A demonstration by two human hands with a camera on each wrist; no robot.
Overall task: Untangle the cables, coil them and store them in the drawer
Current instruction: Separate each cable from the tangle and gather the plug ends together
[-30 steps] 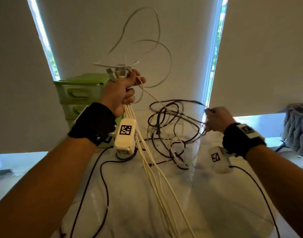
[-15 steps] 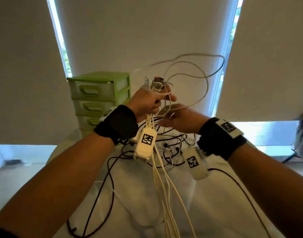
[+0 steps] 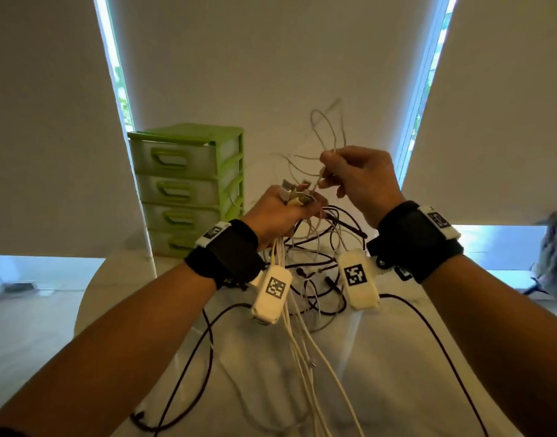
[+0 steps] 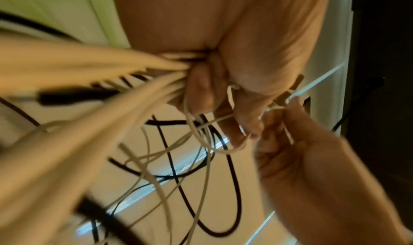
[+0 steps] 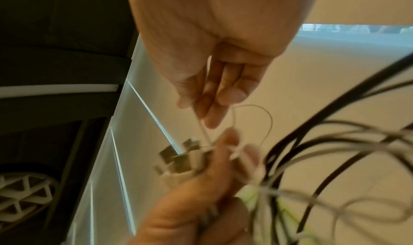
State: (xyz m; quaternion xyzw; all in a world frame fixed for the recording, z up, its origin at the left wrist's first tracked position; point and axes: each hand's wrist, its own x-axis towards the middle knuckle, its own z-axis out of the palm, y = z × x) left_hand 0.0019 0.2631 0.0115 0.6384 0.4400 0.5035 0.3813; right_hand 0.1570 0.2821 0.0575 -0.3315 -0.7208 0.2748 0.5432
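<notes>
Left hand (image 3: 278, 216) fisted around a bundle of white cables (image 3: 305, 339), USB plug ends (image 3: 297, 192) sticking up above the fist, the strands trailing down toward the near edge of the marble table (image 3: 397, 373). Right hand (image 3: 362, 181), raised just beside it, pinches one thin white cable (image 3: 326, 134) looping upward. Black cables (image 3: 321, 269) lie tangled on the table under both hands. Green drawer unit (image 3: 189, 187) stands at the far left edge, drawers closed.
</notes>
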